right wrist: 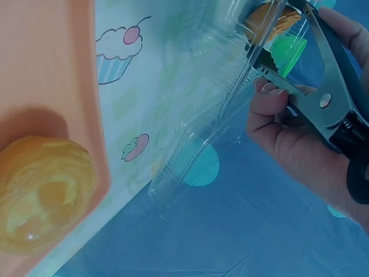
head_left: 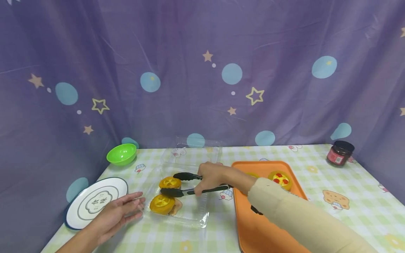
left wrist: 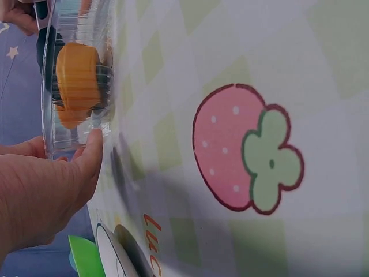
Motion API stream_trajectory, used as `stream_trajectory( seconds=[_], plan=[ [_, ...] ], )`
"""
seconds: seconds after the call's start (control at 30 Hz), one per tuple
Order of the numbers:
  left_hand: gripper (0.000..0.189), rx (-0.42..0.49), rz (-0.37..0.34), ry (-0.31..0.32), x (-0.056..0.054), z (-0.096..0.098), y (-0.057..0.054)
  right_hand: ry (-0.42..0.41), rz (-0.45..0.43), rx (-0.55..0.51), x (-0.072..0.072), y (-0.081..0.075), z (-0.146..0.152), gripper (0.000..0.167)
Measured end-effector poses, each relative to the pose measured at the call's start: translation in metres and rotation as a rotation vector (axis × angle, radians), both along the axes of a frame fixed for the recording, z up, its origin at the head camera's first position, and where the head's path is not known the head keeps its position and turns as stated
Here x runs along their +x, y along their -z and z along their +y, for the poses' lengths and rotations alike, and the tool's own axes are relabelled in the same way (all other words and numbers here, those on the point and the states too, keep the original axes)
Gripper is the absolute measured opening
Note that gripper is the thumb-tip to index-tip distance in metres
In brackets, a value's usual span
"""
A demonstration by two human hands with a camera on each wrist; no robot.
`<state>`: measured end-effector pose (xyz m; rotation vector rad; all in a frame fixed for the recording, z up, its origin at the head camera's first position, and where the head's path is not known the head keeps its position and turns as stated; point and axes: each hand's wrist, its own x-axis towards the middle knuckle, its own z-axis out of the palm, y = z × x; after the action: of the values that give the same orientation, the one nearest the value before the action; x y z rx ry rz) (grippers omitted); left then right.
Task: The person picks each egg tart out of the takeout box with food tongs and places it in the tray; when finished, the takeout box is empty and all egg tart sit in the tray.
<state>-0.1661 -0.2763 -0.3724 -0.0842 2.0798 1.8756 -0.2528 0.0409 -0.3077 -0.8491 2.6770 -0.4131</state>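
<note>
My right hand [head_left: 210, 177] grips black-and-metal tongs [head_left: 190, 192] reaching in from the right over a clear plastic box [head_left: 193, 216]. Two yellow-topped tarts lie at the box's left side. One tong arm is beside the far tart [head_left: 169, 182], the other between it and the near tart [head_left: 162, 204]; whether they squeeze it I cannot tell. My left hand [head_left: 118, 214] is at the box's left wall, fingers extended, thumb close to the wall in the left wrist view. The box's clear lid [head_left: 193, 151] stands open at the back.
On the right lies an orange tray [head_left: 253, 232] with a tart topped in red pieces [head_left: 281, 180], another tart partly behind my right arm, and a small black item [head_left: 256, 210]. A white plate [head_left: 74, 214] and green bowl [head_left: 121, 154] are left; a dark jar [head_left: 340, 153] stands back right.
</note>
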Motion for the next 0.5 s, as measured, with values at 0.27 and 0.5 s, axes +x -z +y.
stream_trajectory(
  seconds=[0.27, 0.5],
  plan=[
    [0.067, 0.018, 0.005, 0.002, 0.000, -0.002, 0.001, -0.032, 0.002, -0.085, 0.001, 0.005, -0.003, 0.045],
    [0.067, 0.012, -0.001, -0.012, 0.000, 0.000, 0.001, -0.094, 0.013, -0.196, 0.002, 0.011, 0.000, 0.050]
  ],
)
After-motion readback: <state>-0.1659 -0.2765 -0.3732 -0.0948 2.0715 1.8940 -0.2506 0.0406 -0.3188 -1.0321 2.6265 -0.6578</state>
